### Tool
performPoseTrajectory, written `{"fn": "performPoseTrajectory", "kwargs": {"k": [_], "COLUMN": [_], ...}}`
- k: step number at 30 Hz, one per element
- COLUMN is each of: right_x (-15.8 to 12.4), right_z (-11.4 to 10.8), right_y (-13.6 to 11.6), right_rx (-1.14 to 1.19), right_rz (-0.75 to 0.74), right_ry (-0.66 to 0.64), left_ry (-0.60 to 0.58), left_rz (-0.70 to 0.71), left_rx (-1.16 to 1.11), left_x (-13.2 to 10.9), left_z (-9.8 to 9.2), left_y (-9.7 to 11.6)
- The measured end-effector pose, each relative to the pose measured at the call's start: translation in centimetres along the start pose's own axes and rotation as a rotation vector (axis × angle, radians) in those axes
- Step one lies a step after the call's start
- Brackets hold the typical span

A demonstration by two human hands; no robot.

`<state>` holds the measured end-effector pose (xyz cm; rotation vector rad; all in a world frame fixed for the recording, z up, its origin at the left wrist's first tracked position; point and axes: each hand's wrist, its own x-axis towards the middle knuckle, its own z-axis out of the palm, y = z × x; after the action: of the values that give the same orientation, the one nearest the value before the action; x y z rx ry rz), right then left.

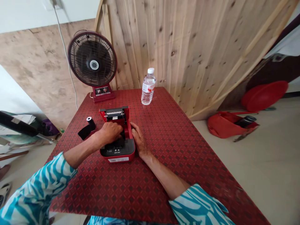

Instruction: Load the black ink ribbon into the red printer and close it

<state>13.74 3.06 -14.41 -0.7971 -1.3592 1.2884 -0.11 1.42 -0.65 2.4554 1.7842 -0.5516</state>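
A red and black label printer (118, 153) stands on the table with its lid (114, 113) swung up at the back. My left hand (112, 131) reaches down into its open compartment, fingers curled in; whatever is between the fingertips is hidden. Against the printer's right side, my right hand (140, 139) grips the casing, with a finger near the top rim. A roll of black material (91, 122) with a white core stands left of the printer. Its loose black end trails onto the tabletop, beyond my left forearm.
The table (164, 175) has a red patterned cover. At its back stand a dark red fan (93, 64) and a clear water bottle (148, 89) with a white cap. A wooden board wall (173, 43) rises behind. On the floor to the right lies a red bag (220, 125).
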Motion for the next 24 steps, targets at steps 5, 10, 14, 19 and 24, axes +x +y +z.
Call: {"fn": "performPoseTrajectory", "kwargs": {"k": [5, 10, 14, 19, 24], "right_x": [0.0, -0.1, -0.1, -0.2, -0.1], "right_z": [0.0, -0.1, 0.0, 0.0, -0.1], "right_y": [0.2, -0.3, -0.5, -0.2, 0.2], "right_rx": [0.001, -0.004, 0.000, 0.008, 0.005], "right_rz": [-0.019, -0.012, 0.002, 0.019, 0.028], "right_ry": [-0.004, -0.005, 0.009, 0.013, 0.024], "left_ry": [0.015, 0.416, 0.565, 0.727, 0.804], "left_rz": [0.107, 0.186, 0.251, 0.213, 0.241], "left_rx": [-0.156, -0.510, -0.615, -0.608, -0.593], "left_x": [0.7, -3.6, -7.3, -7.2, -6.4], "left_z": [0.8, 1.8, 3.6, 5.9, 6.0], "left_y": [-1.9, -3.3, -2.6, -1.0, -0.5]}}
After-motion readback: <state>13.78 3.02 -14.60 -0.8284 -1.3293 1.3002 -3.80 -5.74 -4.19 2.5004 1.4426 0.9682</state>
